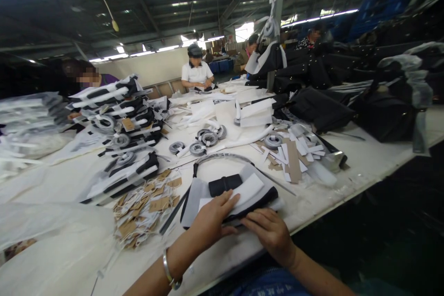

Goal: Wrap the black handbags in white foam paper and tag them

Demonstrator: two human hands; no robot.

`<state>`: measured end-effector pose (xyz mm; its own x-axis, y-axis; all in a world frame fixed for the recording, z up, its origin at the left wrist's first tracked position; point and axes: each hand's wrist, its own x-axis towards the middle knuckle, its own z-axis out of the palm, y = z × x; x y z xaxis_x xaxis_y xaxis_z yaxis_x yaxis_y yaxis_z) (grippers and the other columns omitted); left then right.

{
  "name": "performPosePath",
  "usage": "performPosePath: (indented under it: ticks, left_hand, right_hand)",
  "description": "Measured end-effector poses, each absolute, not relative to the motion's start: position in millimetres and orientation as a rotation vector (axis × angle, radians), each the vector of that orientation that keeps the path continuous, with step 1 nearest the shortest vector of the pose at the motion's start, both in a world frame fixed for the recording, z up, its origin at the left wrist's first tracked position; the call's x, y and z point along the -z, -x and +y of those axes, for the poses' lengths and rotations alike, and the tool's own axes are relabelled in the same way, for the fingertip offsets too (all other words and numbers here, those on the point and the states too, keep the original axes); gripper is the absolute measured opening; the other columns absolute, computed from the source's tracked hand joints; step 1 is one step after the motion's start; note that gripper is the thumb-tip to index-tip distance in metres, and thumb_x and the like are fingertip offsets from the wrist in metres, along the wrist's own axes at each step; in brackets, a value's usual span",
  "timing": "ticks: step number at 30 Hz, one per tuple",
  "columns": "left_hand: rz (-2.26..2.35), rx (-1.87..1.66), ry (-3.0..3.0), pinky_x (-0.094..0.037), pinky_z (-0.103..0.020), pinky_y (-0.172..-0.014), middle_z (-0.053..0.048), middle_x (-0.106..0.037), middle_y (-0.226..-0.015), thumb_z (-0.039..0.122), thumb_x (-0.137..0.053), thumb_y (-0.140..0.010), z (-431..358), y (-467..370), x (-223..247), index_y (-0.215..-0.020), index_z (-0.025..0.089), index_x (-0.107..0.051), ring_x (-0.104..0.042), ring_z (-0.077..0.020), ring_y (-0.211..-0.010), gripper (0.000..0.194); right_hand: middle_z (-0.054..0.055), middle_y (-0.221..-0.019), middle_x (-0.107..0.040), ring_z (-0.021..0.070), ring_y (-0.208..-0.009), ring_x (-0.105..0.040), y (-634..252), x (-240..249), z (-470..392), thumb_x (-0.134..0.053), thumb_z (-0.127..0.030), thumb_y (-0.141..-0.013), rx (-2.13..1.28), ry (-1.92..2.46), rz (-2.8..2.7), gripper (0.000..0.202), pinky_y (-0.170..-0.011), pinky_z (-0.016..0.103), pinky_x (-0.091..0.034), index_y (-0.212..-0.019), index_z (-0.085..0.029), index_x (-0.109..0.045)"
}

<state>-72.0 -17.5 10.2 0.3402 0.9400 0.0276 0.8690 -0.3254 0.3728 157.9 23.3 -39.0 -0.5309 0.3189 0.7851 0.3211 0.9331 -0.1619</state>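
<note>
A black bag (264,198), partly covered with white wrapping sheet (190,207), lies in front of me on the white table. Its wrapped handle (225,156) arches away from me. On top are a small rolled black piece (225,185) and a folded white paper (250,189). My left hand (215,215) rests on the paper and the bag's near side, its fingers stretched out and its thumb apart. With bent fingers, my right hand (272,231) grips the bag's near right edge; its thumb is largely hidden.
Tan tags on white strings (149,208) are heaped at left, beside a stack of wrapped bags (128,166). Coiled wrapped straps (208,138) lie beyond. Paper and card strips (293,159) and black bags (319,108) are at right. A co-worker (197,71) sits opposite.
</note>
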Motion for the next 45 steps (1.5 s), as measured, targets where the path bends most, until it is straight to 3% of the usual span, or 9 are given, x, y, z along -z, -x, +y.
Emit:
performPosePath:
  ticks: [4,10,15,18,22,27,35,40,45]
  left_hand:
    - [1.709,-0.353,-2.348,-0.04,-0.053,-0.114,-0.015,-0.039,-0.157,0.011,-0.077,-0.078,-26.4,61.1,6.1,-0.151,0.028,-0.035,-0.041,-0.0322,-0.143,0.087]
    - [1.834,-0.357,-2.481,-0.043,-0.052,-0.113,-0.013,-0.038,-0.158,0.002,-0.064,-0.084,-34.1,54.3,19.8,-0.153,0.03,-0.031,-0.041,-0.0302,-0.142,0.082]
    - [1.917,-0.234,-2.517,-0.04,-0.053,-0.114,-0.011,-0.028,-0.163,0.002,-0.054,-0.088,-38.2,43.9,22.9,-0.154,0.036,-0.029,-0.034,-0.0312,-0.146,0.078]
    - [1.973,-0.137,-2.54,-0.034,-0.061,-0.115,-0.009,-0.019,-0.166,0.005,-0.046,-0.088,-36.5,27.6,16.4,-0.152,0.026,-0.034,-0.023,-0.0328,-0.151,0.069]
    - [1.934,-0.078,-2.588,-0.033,-0.064,-0.114,-0.017,-0.04,-0.156,0.023,-0.043,-0.097,-22.9,7.1,7.1,-0.14,0.011,-0.049,-0.033,-0.0326,-0.146,0.045]
    - [1.99,-0.175,-2.711,-0.043,-0.055,-0.11,-0.011,-0.053,-0.148,0.016,-0.038,-0.1,-15.6,3.9,20.0,-0.152,0.023,-0.035,-0.05,-0.0266,-0.136,0.053]
    - [2.097,-0.333,-2.823,-0.048,-0.052,-0.106,-0.009,-0.056,-0.145,0.004,-0.039,-0.093,-22.7,7.3,35.5,-0.154,0.029,-0.032,-0.053,-0.0259,-0.134,0.066]
    - [2.1,-0.397,-2.86,-0.049,-0.05,-0.106,-0.008,-0.057,-0.144,0.002,-0.039,-0.09,-20.7,8.0,40.0,-0.154,0.029,-0.031,-0.053,-0.0244,-0.134,0.071]
    - [2.15,-0.542,-2.873,-0.045,-0.049,-0.11,-0.007,-0.055,-0.146,0.005,-0.04,-0.092,-21.0,11.9,51.5,-0.154,0.031,-0.032,-0.05,-0.0233,-0.136,0.068]
  right_hand:
    - [0.005,-0.109,-0.076,0.0164,-0.105,-0.067,-179.2,14.2,31.8,-0.046,-0.011,-0.101,-0.011,0.257,-2.298,0.033,-0.094,0.032,-0.054,-0.127,-0.019,-0.066]
    - [0.008,-0.147,-0.054,0.0298,-0.14,-0.044,-197.8,-7.6,71.3,-0.054,-0.016,-0.099,0.208,0.432,-2.581,0.047,-0.12,0.058,-0.029,-0.145,-0.018,-0.05]
    - [0.006,-0.133,-0.066,0.0222,-0.129,-0.057,-203.5,33.6,87.0,-0.047,-0.015,-0.102,0.215,0.413,-2.478,0.034,-0.116,0.046,-0.04,-0.134,-0.016,-0.06]
    - [0.005,-0.131,-0.068,0.0207,-0.127,-0.058,-203.6,46.0,82.6,-0.043,-0.008,-0.102,0.198,0.458,-2.405,0.037,-0.115,0.043,-0.042,-0.132,-0.017,-0.062]
    - [0.006,-0.13,-0.068,0.022,-0.126,-0.059,-201.0,44.5,79.3,-0.043,-0.007,-0.101,0.175,0.475,-2.397,0.036,-0.113,0.045,-0.044,-0.131,-0.016,-0.062]
    - [0.007,-0.13,-0.068,0.0241,-0.126,-0.059,-200.9,33.3,79.3,-0.046,-0.009,-0.1,0.115,0.479,-2.401,0.035,-0.11,0.046,-0.047,-0.131,-0.016,-0.062]
    - [0.009,-0.13,-0.066,0.0238,-0.109,-0.069,-238.6,34.8,45.1,-0.055,-0.033,-0.098,-0.578,1.118,-1.971,0.038,-0.096,0.038,-0.058,-0.135,-0.025,-0.057]
    - [0.016,-0.129,-0.066,0.0285,-0.109,-0.068,-232.4,38.9,47.9,-0.06,-0.053,-0.086,-1.345,1.365,-1.753,0.07,-0.092,0.04,-0.059,-0.143,-0.015,-0.047]
    - [0.011,-0.1,-0.075,0.03,-0.09,-0.07,-215.0,19.7,67.5,-0.063,-0.064,-0.082,-1.478,1.342,-1.88,0.059,-0.084,0.044,-0.056,-0.115,-0.015,-0.066]
